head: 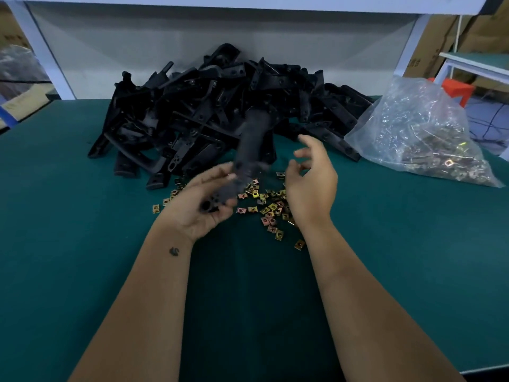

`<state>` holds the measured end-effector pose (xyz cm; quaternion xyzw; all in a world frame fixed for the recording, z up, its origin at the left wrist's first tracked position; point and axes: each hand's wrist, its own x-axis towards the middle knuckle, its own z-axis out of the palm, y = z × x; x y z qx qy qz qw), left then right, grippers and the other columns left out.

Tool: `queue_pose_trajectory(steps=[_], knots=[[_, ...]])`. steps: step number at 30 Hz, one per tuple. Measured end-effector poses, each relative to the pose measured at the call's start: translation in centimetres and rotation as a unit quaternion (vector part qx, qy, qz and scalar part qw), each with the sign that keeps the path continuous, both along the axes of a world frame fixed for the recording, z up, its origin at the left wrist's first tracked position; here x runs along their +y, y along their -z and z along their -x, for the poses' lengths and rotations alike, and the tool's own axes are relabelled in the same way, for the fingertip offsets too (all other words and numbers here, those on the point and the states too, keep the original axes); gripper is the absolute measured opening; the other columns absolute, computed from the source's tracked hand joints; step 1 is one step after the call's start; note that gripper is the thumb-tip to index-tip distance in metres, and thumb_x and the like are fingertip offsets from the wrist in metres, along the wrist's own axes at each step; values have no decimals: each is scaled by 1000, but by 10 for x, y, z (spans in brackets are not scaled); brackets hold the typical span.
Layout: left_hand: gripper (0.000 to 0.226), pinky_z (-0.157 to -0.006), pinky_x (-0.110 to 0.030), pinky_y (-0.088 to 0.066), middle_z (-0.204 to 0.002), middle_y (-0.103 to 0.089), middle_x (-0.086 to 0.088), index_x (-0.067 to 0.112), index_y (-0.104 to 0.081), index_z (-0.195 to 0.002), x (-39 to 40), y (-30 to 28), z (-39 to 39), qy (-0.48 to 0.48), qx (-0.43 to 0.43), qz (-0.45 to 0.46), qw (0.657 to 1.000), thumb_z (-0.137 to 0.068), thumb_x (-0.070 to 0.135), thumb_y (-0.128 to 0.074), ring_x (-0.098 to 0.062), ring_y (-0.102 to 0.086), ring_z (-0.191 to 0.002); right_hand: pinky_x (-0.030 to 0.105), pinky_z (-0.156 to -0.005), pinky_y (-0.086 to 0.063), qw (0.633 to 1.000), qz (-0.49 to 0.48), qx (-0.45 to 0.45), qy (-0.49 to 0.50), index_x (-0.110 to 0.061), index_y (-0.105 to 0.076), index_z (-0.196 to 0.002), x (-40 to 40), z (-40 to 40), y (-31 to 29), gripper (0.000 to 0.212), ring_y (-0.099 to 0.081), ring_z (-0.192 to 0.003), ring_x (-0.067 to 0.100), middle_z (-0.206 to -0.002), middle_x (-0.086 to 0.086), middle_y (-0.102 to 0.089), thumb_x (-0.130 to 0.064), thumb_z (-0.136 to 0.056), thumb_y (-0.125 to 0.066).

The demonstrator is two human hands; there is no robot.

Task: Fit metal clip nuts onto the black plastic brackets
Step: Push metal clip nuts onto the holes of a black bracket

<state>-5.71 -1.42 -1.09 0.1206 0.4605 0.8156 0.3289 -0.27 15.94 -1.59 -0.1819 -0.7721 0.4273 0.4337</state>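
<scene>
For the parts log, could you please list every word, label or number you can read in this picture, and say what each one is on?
No text can be read with certainty.
Cardboard box, right background: dark printed marks, too blurred to read.
Cardboard box, left background: faint print, too blurred to read.
Plastic bag, black brackets, clip nuts: no lettering visible.
Left forearm: a small dark mark, not text.

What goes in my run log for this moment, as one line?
left hand holds blurred bracket | right hand empty | clip nuts loose
</scene>
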Motion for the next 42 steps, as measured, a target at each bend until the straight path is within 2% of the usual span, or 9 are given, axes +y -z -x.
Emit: queue_pose_trajectory(steps=[4, 7, 12, 16, 20, 26, 29, 32, 42], knots=[[31, -45, -19, -43, -91, -60, -2, 33, -67, -94, -1, -4, 6, -154, -45, -49, 986, -105, 18, -42, -11, -53, -57, 19, -62, -46, 991, 107, -47, 59, -27, -64, -100, 15, 0, -3, 23, -58, -79, 5, -102, -9, -64, -9, -93, -50], [32, -57, -29, -52, -103, -66, 5, 41, -59, -109, 0, -3, 6, -212, -30, -80, 973, -108, 19, -36, -14, -68, -72, 24, -57, -41, 986, 109, -118, 41, -29, -66, -92, 16, -1, -4, 26, -56, -67, 6, -89, -11, -65, -10, -92, -48], [33, -61, -31, -55, -116, -64, 6, 38, -45, -130, 8, -3, 7, -250, -7, -54, 967, -108, 16, -33, -12, -74, -81, 31, -72, -49, 962, -97, -246, -69, -23, -74, -94, -5, -1, -2, 26, -59, -87, 14, -87, -10, -67, -19, -93, -48], [34, -57, -28, -51, -116, -61, 1, 34, -44, -124, 19, -1, 2, -238, 30, -31, 970, -102, 7, -45, -17, -65, -84, 33, -76, -35, 902, -291, -314, -55, -16, -71, -87, -19, 2, 2, 28, -47, -97, 24, -86, -1, -54, -39, -91, -55], [37, -59, -29, -53, -116, -60, -5, 23, -48, -128, 26, 1, -2, -220, 22, -30, 975, -97, 4, -54, -16, -66, -79, 31, -74, -28, 887, -332, -318, -52, -15, -71, -90, -24, 4, 2, 22, -48, -100, 28, -93, 4, -57, -35, -87, -61], [9, -56, -26, -52, -97, -62, -7, 10, -52, -93, 27, 1, -2, -229, -27, -42, 972, -95, 3, -57, -13, -65, -67, 30, -71, -29, 924, -265, -267, -72, -14, -67, -90, -28, 5, 2, 7, -53, -92, 25, -87, 1, -63, -17, -85, -64], [11, -59, -26, -53, -103, -62, -7, 13, -52, -95, 27, 2, 0, -232, -35, -56, 970, -93, 5, -60, -18, -62, -81, 24, -70, -46, 970, -99, -190, -109, -19, -68, -94, -27, 6, 1, 10, -60, -82, 6, -82, -11, -64, -13, -86, -65], [25, -64, -25, -54, -105, -63, -3, 14, -50, -106, 28, 3, -1, -238, -25, -66, 969, -90, 5, -67, -15, -64, -87, 6, -70, -44, 982, 25, -106, -151, -20, -70, -92, -27, 5, -2, 12, -59, -77, -6, -82, -16, -64, -9, -89, -67], [49, -66, -23, -54, -102, -67, -5, 18, -42, -105, 32, 6, -4, -252, 5, -43, 967, -77, -7, -74, -14, -69, -85, 27, -81, -52, 894, 329, 0, -305, -23, -78, -85, -25, 4, -5, 31, -66, -84, 12, -91, 2, -72, -1, -94, -59]])
